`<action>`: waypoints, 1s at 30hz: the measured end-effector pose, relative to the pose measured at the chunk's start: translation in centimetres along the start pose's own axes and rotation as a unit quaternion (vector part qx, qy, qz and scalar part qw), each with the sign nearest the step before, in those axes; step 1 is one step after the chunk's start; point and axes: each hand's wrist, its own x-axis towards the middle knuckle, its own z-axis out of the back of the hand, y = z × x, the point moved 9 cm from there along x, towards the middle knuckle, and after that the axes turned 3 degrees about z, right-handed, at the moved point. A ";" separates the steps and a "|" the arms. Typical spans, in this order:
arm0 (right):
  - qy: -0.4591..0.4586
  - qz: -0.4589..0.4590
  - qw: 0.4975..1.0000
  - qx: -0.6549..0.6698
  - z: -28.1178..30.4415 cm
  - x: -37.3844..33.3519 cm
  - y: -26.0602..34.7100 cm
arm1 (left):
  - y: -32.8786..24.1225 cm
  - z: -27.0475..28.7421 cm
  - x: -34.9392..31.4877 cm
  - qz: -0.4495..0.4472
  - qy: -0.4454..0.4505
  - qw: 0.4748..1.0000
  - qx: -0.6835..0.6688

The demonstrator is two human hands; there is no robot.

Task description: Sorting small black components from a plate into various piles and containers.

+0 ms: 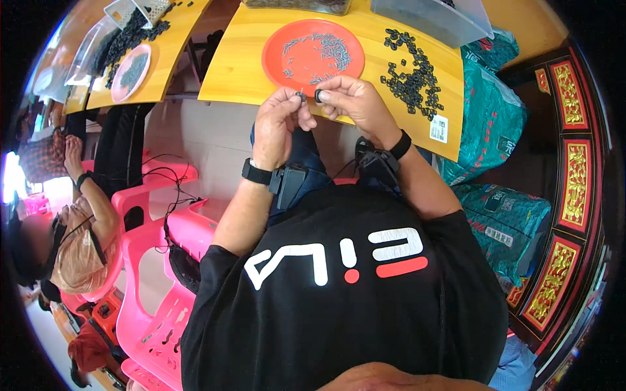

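Note:
Both hands meet in front of the wooden table's near edge. My left hand pinches a small dark piece with a thin metal pin pointing up, mostly hidden by the fingertips. Close beside it, my right hand grips a small round black plastic part between thumb and forefinger. Just beyond the hands lies a red plate with many small grey screw-like metal pieces scattered on it. To its right, small black plastic parts are spread over the tabletop.
A clear plastic bin stands at the table's far right. A white label lies near the right edge, beside green sacks. Pink plastic chairs stand on my left, where another person sits by a second table.

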 end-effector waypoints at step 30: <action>0.059 -0.127 0.977 0.164 0.0 -0.7 -1.9 | 0.1 -0.4 -0.5 0.015 -0.053 0.962 0.267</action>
